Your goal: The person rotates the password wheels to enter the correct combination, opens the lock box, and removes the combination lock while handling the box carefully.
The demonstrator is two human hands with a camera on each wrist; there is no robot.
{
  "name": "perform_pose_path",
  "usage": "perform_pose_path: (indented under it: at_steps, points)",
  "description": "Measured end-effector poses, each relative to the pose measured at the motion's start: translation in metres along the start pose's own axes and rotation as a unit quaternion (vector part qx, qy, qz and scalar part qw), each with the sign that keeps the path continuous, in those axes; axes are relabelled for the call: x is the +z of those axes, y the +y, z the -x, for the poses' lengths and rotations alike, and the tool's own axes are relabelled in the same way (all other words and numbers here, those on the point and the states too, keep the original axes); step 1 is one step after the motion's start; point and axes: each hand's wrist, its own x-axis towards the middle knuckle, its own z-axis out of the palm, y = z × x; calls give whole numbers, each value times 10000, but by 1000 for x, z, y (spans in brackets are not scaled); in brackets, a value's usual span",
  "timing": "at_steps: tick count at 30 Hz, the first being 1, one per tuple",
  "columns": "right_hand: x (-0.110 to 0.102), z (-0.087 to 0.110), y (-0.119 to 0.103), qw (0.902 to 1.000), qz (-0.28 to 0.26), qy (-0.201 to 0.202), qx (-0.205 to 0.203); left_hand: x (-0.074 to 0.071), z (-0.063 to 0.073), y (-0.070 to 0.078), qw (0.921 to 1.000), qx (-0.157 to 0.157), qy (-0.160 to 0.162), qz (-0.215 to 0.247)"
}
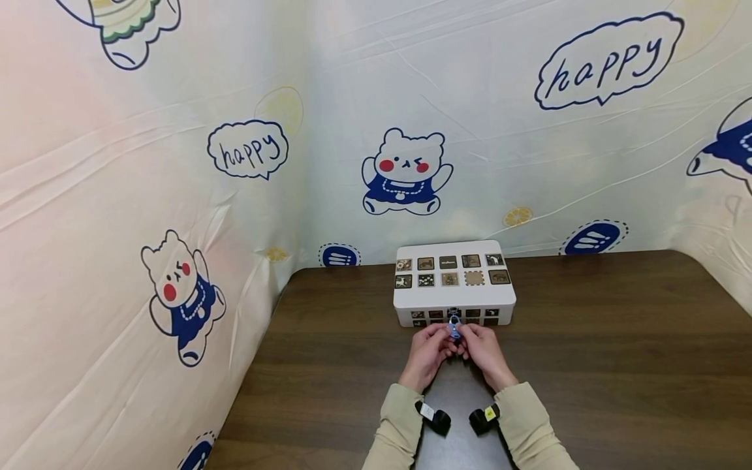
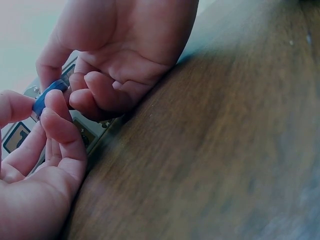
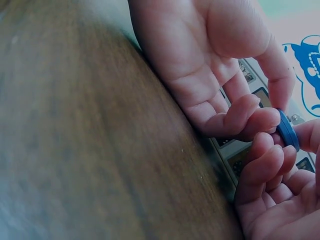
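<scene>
A small blue padlock [image 1: 454, 329] is at the front of a white box [image 1: 454, 294] with dark square pictures, right by its metal latch [image 1: 454, 312]. My left hand [image 1: 427, 356] pinches the padlock from the left between thumb and fingers. From the other side, my right hand [image 1: 483, 352] pinches it too, fingertips close to the left ones. In the left wrist view the blue padlock body [image 2: 50, 95] shows edge-on between both hands. The right wrist view shows the padlock [image 3: 287, 131] held the same way, with the lower fingers curled beneath.
The box stands near the back edge of a dark wooden table [image 1: 617, 352]. Behind and to the left hangs a pale printed cloth [image 1: 329, 163] with bears and lettering. Small black cameras [image 1: 435, 418] are strapped at both wrists, over beige sleeves [image 1: 531, 424].
</scene>
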Motion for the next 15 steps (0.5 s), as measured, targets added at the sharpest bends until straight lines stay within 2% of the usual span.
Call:
perform_pose_path:
  at_steps: [15]
  points:
    - [-2, -3, -2, 9988, -424, 64, 227, 1, 0, -1, 10000, -16, 24, 2]
